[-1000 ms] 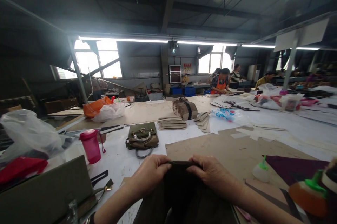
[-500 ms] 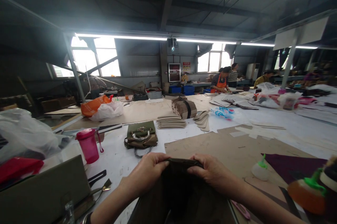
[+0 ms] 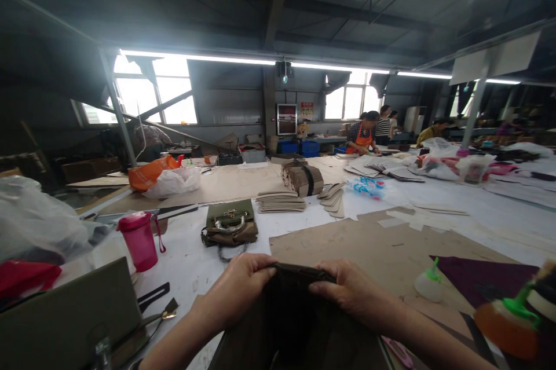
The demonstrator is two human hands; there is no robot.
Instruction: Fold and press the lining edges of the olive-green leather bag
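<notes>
Close in front of me is a dark olive handbag body (image 3: 299,329), its inside in deep shadow. My left hand (image 3: 244,284) pinches the upper edge on the left, thumb and fingers pressed together over the rim. On the right, my right hand (image 3: 346,284) grips the same edge in the same way. Beyond my hands a green handbag (image 3: 230,221) with a wrapped handle lies on the white table (image 3: 186,263). At lower left stands a flat olive bag panel or bag (image 3: 69,318), with a strap and metal fitting (image 3: 168,311) beside it.
A pink cup (image 3: 138,241) stands to the left near plastic bags (image 3: 41,222). Glue bottles (image 3: 430,284) and pink-handled scissors (image 3: 397,352) are on the right. Stacked brown pieces (image 3: 302,178) lie farther back. A person in an orange apron (image 3: 364,137) works across the table.
Both hands keep their hold on the handbag's edge, which looks slightly flatter and wider between them. My view has shifted a little, so objects on the left sit farther left.
</notes>
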